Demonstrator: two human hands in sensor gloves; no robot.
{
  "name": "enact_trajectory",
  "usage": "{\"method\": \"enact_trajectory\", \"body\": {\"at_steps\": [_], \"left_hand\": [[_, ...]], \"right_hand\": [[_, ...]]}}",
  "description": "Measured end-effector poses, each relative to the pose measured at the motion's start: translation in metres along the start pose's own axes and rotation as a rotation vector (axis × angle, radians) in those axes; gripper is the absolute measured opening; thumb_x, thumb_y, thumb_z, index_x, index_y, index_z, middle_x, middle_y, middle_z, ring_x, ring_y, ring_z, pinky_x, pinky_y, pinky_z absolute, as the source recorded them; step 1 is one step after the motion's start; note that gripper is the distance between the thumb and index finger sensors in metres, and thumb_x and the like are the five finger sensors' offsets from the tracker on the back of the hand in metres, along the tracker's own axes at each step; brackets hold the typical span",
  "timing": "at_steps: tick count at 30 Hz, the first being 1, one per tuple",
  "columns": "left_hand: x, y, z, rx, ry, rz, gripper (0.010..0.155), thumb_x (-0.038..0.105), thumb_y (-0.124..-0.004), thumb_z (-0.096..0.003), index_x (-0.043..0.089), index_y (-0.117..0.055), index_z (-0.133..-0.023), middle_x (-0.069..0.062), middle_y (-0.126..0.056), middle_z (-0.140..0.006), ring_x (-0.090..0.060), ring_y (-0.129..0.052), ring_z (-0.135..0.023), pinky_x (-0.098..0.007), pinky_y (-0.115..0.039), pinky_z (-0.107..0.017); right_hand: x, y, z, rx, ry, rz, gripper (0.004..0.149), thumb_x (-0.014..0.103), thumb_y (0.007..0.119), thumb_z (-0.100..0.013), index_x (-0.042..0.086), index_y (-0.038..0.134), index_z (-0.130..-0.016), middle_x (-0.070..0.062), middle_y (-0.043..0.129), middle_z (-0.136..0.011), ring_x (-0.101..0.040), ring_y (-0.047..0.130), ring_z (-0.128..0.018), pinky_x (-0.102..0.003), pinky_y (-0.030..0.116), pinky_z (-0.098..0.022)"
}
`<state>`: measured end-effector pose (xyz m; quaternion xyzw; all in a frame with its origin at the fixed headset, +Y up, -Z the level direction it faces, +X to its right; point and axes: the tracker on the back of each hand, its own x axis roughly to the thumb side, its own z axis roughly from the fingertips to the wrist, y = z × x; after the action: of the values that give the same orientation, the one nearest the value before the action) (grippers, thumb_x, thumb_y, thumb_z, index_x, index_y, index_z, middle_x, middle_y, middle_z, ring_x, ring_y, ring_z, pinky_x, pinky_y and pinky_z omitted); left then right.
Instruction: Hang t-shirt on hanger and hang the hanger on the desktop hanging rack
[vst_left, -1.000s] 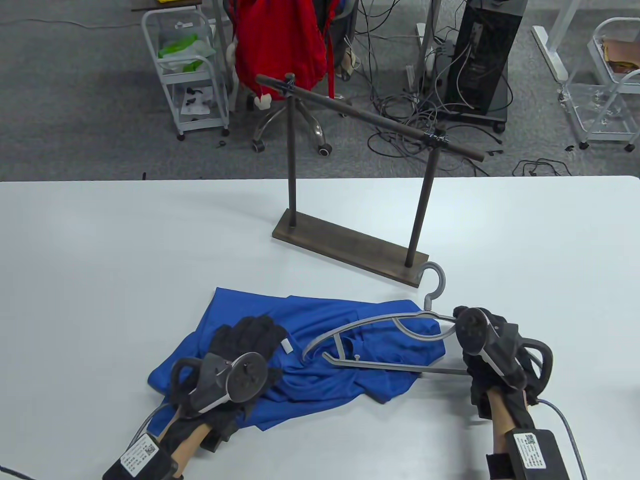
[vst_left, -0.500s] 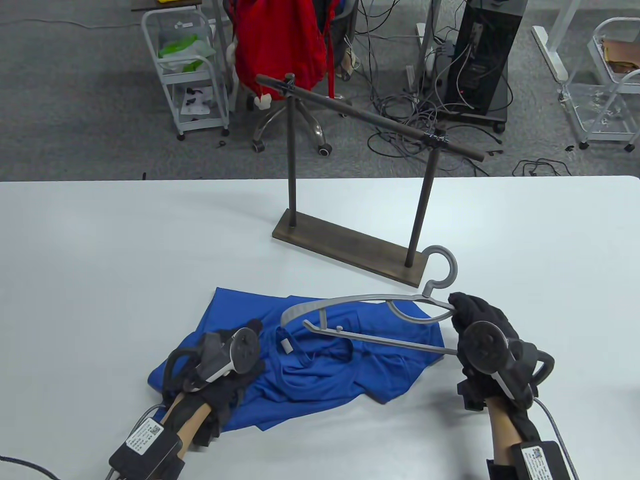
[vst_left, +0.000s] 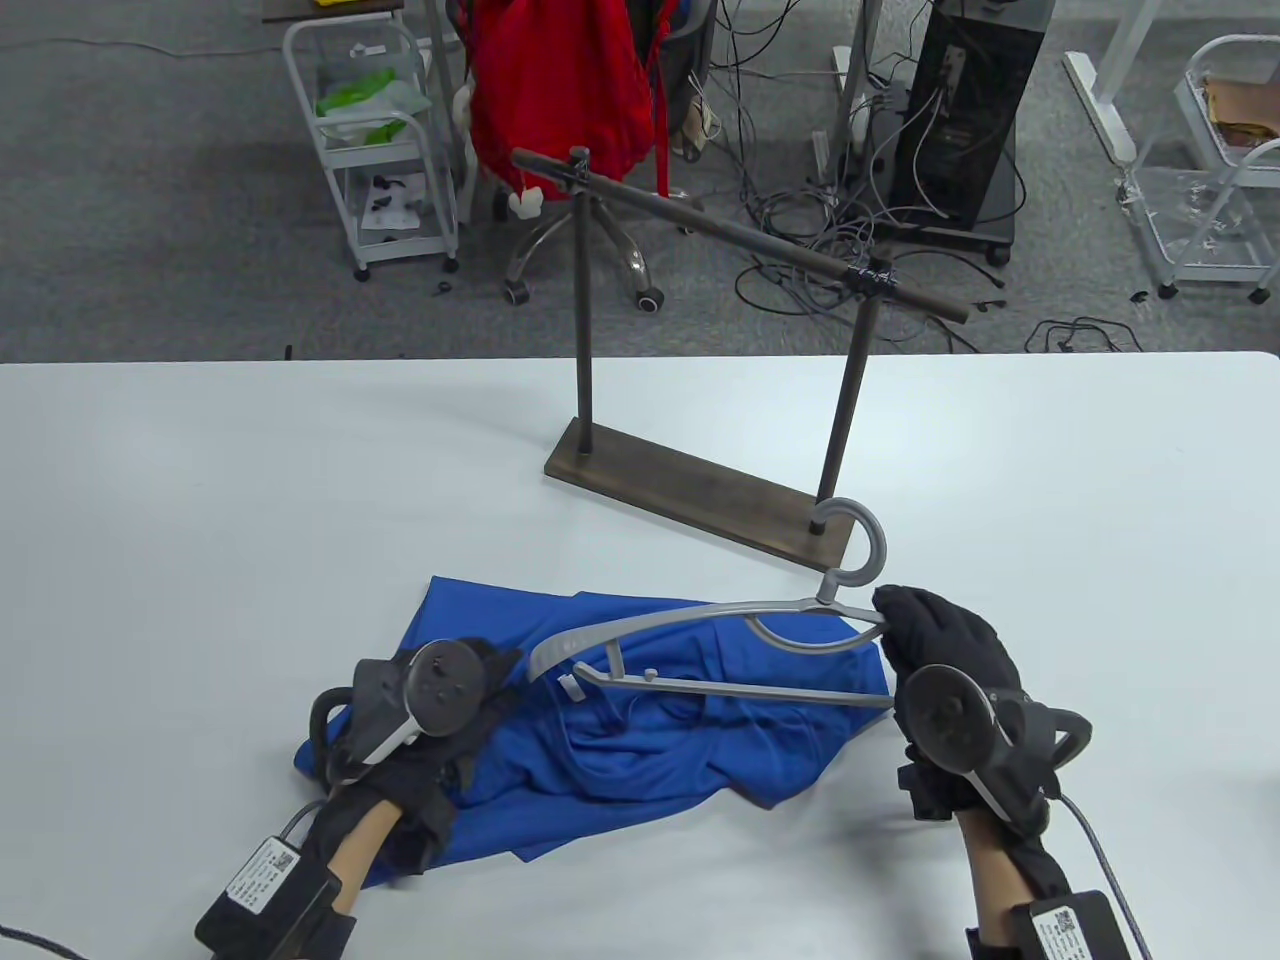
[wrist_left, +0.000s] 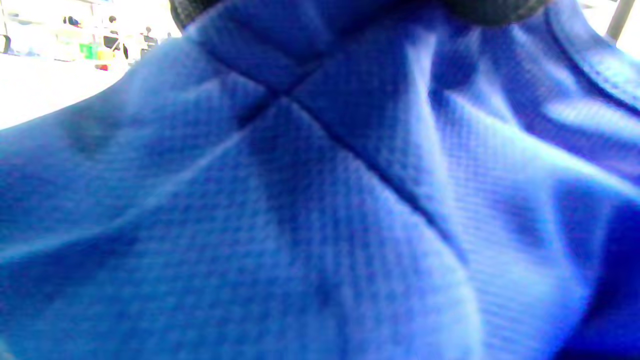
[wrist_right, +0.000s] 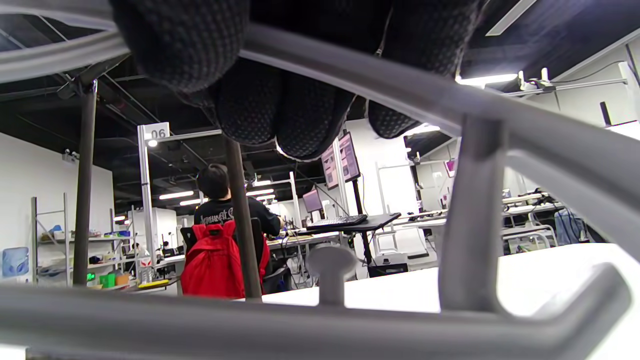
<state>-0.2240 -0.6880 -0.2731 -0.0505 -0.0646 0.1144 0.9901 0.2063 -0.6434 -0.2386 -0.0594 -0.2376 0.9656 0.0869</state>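
Note:
A crumpled blue t-shirt (vst_left: 650, 740) lies on the white table (vst_left: 200, 500) near its front edge. My left hand (vst_left: 490, 672) grips the shirt's fabric at its left side, close to the collar label; in the left wrist view the blue cloth (wrist_left: 320, 210) fills the frame and puckers up toward the glove. My right hand (vst_left: 890, 615) holds a grey hanger (vst_left: 700, 612) by its right end, fingers (wrist_right: 280, 115) curled over its arm. The hanger hovers over the shirt, its left tip near the collar. The dark desktop rack (vst_left: 720, 228) stands behind, the hanger's hook beside its right post.
The rack's base (vst_left: 700, 495) sits mid-table, close to the hanger's hook. Beyond the table are a red backpack (vst_left: 560, 80) on a chair, a white cart (vst_left: 375, 130), a black computer tower (vst_left: 965, 120) and floor cables. A seated person (wrist_right: 220, 200) shows far off.
My right hand raised the hanger and swung its left tip leftward toward the collar. My left hand turned and drew back left, bunching the shirt's collar area.

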Motion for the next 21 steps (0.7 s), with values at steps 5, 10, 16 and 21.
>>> {"method": "enact_trajectory", "body": {"at_steps": [5, 10, 16, 21], "left_hand": [[-0.006, 0.015, 0.006, 0.050, -0.025, 0.101, 0.053, 0.059, -0.062, -0.0426, 0.060, -0.069, -0.095, 0.014, -0.076, -0.112, -0.017, -0.079, -0.104, -0.056, -0.060, -0.083], [-0.008, 0.021, 0.009, 0.066, -0.030, 0.148, 0.054, 0.059, -0.062, -0.0427, 0.059, -0.070, -0.096, 0.012, -0.077, -0.111, -0.018, -0.079, -0.103, -0.056, -0.060, -0.082], [-0.004, 0.022, 0.011, 0.057, -0.063, 0.160, 0.053, 0.059, -0.062, -0.0428, 0.059, -0.070, -0.095, 0.012, -0.077, -0.112, -0.019, -0.079, -0.103, -0.057, -0.061, -0.082], [-0.001, 0.024, 0.014, 0.054, -0.078, 0.161, 0.053, 0.059, -0.062, -0.0428, 0.059, -0.071, -0.095, 0.012, -0.077, -0.112, -0.019, -0.079, -0.103, -0.057, -0.061, -0.082]], "right_hand": [[-0.001, -0.001, 0.000, -0.010, 0.006, 0.005, 0.045, 0.035, 0.077, -0.045, 0.041, 0.074, -0.089, 0.011, 0.086, -0.092, -0.017, 0.094, -0.086, -0.051, 0.081, -0.068], [0.007, 0.000, 0.003, -0.013, -0.024, 0.043, 0.045, 0.035, 0.077, -0.045, 0.041, 0.074, -0.089, 0.011, 0.086, -0.092, -0.017, 0.094, -0.086, -0.051, 0.080, -0.068], [0.020, -0.001, 0.008, -0.033, -0.065, 0.087, 0.045, 0.035, 0.078, -0.045, 0.041, 0.074, -0.090, 0.011, 0.086, -0.092, -0.017, 0.094, -0.086, -0.051, 0.080, -0.068], [0.024, -0.006, 0.009, -0.104, -0.049, 0.146, 0.045, 0.035, 0.078, -0.045, 0.040, 0.074, -0.089, 0.010, 0.086, -0.092, -0.018, 0.094, -0.085, -0.053, 0.079, -0.068]]}}
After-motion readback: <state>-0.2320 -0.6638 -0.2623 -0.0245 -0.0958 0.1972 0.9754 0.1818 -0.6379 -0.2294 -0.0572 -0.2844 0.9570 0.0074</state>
